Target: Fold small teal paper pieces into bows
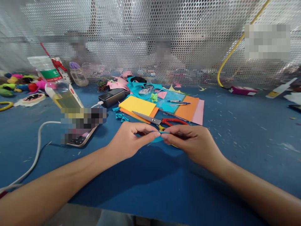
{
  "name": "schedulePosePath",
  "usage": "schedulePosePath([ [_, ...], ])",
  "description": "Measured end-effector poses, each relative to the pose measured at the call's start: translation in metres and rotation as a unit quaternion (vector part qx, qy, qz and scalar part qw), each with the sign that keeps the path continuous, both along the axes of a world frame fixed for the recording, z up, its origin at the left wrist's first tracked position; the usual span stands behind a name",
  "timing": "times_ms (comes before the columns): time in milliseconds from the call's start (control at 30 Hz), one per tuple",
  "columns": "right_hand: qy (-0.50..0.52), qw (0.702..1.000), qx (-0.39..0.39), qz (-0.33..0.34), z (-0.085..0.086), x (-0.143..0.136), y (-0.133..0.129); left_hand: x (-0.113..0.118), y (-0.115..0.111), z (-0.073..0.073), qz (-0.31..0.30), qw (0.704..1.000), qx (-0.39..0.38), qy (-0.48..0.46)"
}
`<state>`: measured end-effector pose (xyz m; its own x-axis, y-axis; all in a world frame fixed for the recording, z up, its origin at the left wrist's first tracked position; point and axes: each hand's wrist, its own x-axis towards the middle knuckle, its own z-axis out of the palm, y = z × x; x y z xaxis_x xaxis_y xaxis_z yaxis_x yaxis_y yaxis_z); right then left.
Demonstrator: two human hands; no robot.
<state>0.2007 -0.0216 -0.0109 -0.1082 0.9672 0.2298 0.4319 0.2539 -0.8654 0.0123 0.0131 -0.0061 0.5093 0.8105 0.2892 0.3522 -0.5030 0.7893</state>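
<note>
My left hand and my right hand meet over the blue table, each pinching a small piece of blue paper between thumb and fingers. Much of the paper is hidden by the fingertips. Just beyond lie scissors with red and yellow handles, their blades resting across a stack of yellow and orange paper. Several small folded blue paper pieces sit left of the stack. A folded green paper piece rests behind it.
At the left a bottle of yellowish liquid leans near a phone with a white cable. A black speaker-like box, orange and pink sheets and blue paper scraps lie farther back. Perforated metal panel closes the rear.
</note>
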Motion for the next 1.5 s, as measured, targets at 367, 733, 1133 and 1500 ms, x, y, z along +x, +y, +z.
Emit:
schedulePosePath([
  [367, -0.029, 0.999, 0.007, 0.022, 0.0004, 0.0015, 0.0012, 0.0013, 0.0007, -0.0005, 0.007, 1.0, 0.013, -0.003],
  [733, -0.035, 0.998, 0.012, 0.041, 0.0037, 0.0014, -0.0012, 0.0018, -0.0019, -0.0003, 0.031, 0.999, 0.012, 0.003],
  [1133, 0.106, 0.993, -0.047, 0.006, 0.0047, -0.0003, 0.0013, 0.0034, 0.0023, 0.0039, -0.016, 0.959, -0.251, -0.133],
  [1500, 0.184, 0.975, -0.122, 0.038, 0.003, 0.0004, 0.0036, 0.0032, 0.0043, 0.0034, -0.063, 0.917, -0.372, -0.13],
])
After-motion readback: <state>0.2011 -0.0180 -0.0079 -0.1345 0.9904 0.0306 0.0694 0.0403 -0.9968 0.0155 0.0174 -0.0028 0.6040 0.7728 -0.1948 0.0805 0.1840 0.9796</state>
